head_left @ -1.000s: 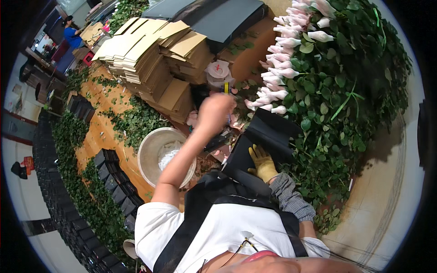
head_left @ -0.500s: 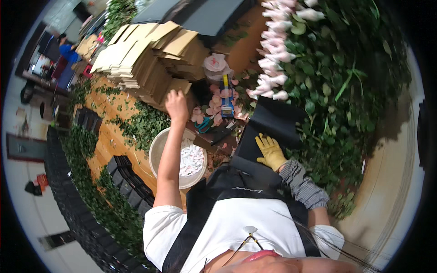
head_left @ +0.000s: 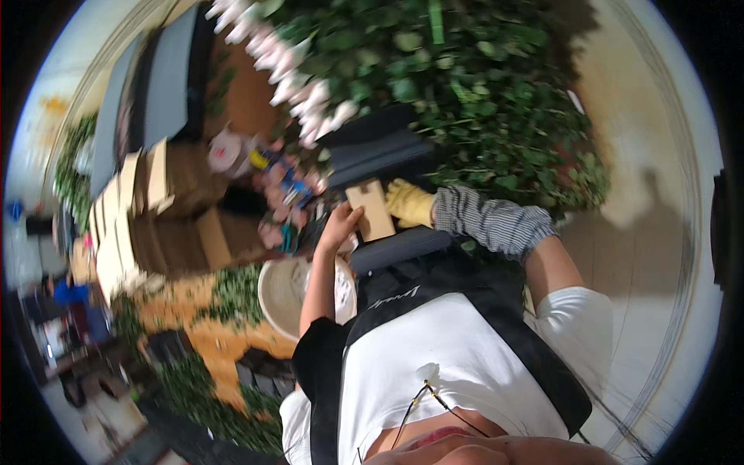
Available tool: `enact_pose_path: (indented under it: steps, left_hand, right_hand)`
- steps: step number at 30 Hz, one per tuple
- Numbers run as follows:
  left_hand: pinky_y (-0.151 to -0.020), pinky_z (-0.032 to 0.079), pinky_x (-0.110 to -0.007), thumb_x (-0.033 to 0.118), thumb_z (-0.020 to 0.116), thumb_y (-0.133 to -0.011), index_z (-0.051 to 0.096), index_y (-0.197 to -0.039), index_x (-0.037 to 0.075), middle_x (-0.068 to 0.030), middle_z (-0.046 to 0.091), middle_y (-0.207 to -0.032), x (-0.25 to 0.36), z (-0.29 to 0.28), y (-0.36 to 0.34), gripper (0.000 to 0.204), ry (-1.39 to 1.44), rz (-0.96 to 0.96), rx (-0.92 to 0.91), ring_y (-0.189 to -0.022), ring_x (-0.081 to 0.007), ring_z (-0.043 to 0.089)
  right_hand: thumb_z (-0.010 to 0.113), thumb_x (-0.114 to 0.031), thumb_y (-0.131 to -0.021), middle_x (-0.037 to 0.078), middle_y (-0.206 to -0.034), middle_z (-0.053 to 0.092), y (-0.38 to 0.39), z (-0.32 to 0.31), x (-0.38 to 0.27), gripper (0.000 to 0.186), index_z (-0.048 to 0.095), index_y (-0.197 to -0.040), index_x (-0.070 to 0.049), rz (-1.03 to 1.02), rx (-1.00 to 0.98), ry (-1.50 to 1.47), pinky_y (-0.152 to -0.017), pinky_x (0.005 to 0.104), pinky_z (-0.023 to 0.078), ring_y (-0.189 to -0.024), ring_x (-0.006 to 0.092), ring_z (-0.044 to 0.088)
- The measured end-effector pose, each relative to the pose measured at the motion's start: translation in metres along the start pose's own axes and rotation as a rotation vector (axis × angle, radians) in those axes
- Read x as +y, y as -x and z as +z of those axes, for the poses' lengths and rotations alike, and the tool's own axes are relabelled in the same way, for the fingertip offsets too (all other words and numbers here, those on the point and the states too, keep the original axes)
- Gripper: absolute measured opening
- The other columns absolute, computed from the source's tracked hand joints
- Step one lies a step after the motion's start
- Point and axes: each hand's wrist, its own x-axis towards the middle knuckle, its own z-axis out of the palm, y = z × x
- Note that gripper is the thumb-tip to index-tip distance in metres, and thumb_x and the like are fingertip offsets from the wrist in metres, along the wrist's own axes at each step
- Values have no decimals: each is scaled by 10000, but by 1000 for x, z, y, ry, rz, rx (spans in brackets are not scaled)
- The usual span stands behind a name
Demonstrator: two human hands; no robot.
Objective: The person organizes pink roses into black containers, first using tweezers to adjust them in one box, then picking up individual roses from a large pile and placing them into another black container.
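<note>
A folded piece of brown cardboard (head_left: pixel 373 211) is pinched in my bare left hand (head_left: pixel 338 226), thumb on its face. It is over a black sheet or folder (head_left: pixel 399 249) lying in front of my apron. Beside the cardboard's right edge is my right hand (head_left: pixel 411 203) in a yellow glove, with a striped sleeve cover. Blur hides whether the glove's fingers grip the edge. Beyond the hands rises another black panel (head_left: pixel 380 151). Flower stems with green leaves (head_left: pixel 473 85) lie past it, their pale pink wrapped heads (head_left: pixel 291 74) pointing left.
Stacks of brown cardboard (head_left: pixel 174 225) stand at the left. Near my left forearm is a round pale tub (head_left: pixel 283 298) with white pieces inside. Teal-handled scissors (head_left: pixel 289 237), pink petals and a blue-and-yellow object (head_left: pixel 294 190) lie beyond it. Leaves (head_left: pixel 236 294) litter the orange floor.
My left hand has come from the cardboard stack to the black sheet with a cardboard piece. My view has turned, shifting the stack left. My right glove is now beside the cardboard.
</note>
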Motion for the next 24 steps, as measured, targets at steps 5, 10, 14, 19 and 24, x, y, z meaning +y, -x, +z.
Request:
enact_pose_path:
  steps: [5, 10, 14, 19, 24]
  left_hand:
    - [-534, 365, -253, 343, 712, -948, 589, -762, 33, 36, 535, -650, -44, 11, -10, 382, -145, 139, 258, -614, -53, 446]
    - [-553, 452, -343, 402, 733, -905, 627, -773, 13, -75, 634, -656, -27, 11, -8, 425, -531, 261, 362, -592, -184, 602]
    - [-630, 534, -422, 363, 684, -911, 700, -889, -13, -151, 693, -711, 23, 18, 0, 377, -922, 112, 201, -659, -271, 697]
    - [-695, 563, -337, 142, 567, -960, 618, -1139, -54, -154, 708, -942, -22, -12, -25, 271, -683, 206, -237, -762, -191, 697]
    - [-783, 605, -364, 85, 512, -984, 524, -1197, -53, -204, 699, -1003, -1, 14, -18, 254, -326, -108, -216, -855, -281, 723]
  right_hand:
    - [702, -265, -803, 184, -1002, 701, 5, 4, 31, 342, 698, -1055, -35, 16, 218, -670, -888, 452, 514, -993, 379, 644]
    - [765, -260, -753, 103, -1124, 673, -5, -5, 1, 624, 562, -1317, -84, 57, 272, -205, -867, 418, 535, -1033, 296, 665]
    - [711, -211, -785, 97, -1147, 677, -33, 26, -10, 526, 594, -1287, -106, 141, 284, -193, -835, 404, 545, -979, 284, 685]
    - [656, -197, -827, 116, -1164, 692, -24, -7, -1, 389, 644, -1203, -97, 44, 297, -477, -861, 431, 527, -1045, 308, 669]
    - [565, -203, -1027, 60, -1180, 696, 83, -34, 54, 323, 594, -1327, -87, -242, 619, -1594, -1015, 328, 485, -1123, 155, 627]
